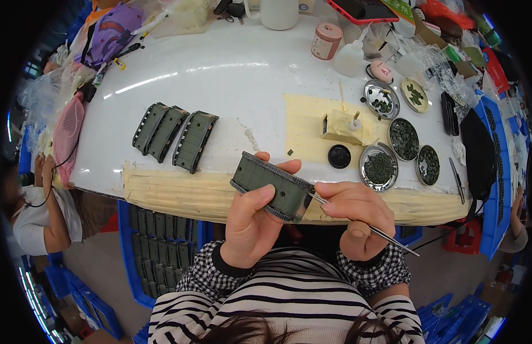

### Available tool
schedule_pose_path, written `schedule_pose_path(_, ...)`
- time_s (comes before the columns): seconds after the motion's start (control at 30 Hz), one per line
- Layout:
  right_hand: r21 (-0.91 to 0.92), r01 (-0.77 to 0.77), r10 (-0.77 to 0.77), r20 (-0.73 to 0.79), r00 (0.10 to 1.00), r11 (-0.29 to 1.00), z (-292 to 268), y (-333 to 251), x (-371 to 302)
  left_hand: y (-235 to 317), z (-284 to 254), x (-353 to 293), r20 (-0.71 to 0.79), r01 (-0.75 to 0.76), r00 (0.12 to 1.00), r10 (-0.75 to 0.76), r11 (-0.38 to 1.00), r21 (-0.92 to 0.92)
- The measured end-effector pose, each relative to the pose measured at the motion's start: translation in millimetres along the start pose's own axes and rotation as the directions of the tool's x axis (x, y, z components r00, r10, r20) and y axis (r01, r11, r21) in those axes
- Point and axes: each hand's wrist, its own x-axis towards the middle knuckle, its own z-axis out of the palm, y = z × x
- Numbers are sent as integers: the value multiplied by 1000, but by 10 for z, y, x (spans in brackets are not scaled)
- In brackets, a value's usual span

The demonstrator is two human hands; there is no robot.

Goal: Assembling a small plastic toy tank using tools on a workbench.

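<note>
Green toy-tank chassis (272,189) lies at the centre of the frame, tilted, held in our left hand (250,226) with the thumb pressed on its face and the fingers behind it. Our right hand (362,215) pinches metal tweezers (392,239), their tips at the chassis's right end; whether they grip a part there, we cannot tell.

Both our hands work at the near edge of the table, where cream tape (180,192) covers the rim from left of centre to the right of the frame. Beyond it, our widest open room is the white tabletop (231,80), stretching through the upper centre and upper left.

At the upper right we see lettering on a green packet (399,8) and a printed label on a pink tin (327,41).

Three similar chassis (173,135) stand side by side left of centre. Right of centre, a tape-wrapped block (337,131), a round black lid (339,156) and five dishes (379,187) of small green pieces crowd the space beyond our right hand. Past the dishes lie a slim pen-like tool (456,180) and a black case (449,113). A blue tray (126,246) at the lower left carries rows of chassis, and a pink mesh bag (70,135) hangs at the left.
</note>
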Motion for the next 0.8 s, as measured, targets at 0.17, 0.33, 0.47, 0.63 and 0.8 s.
schedule_pose_path(0.17, -13, -41, 41, 29, 999, 999, -15, -44, 1, 4, 5, -3, -13, 4, 1000, -4, 1000, 9)
schedule_pose_path(0.33, -10, -60, 61, 54, 997, 998, -27, -73, 16, 11, 9, -7, -15, 6, 1000, -6, 1000, 2)
schedule_pose_path(0.47, -35, -35, 37, 56, 998, 999, -31, -53, 12, 11, -7, 0, -9, 10, 1000, -10, 1000, -2)
schedule_pose_path(0.63, -47, -13, 15, 53, 998, 999, -24, -68, 26, -3, -20, -13, 5, 13, 1000, -13, 1000, -18)
schedule_pose_path(0.8, -66, 27, -26, 24, 999, 997, 24, -39, -13, -9, -41, -21, 28, -5, 1000, 6, 1000, -24)
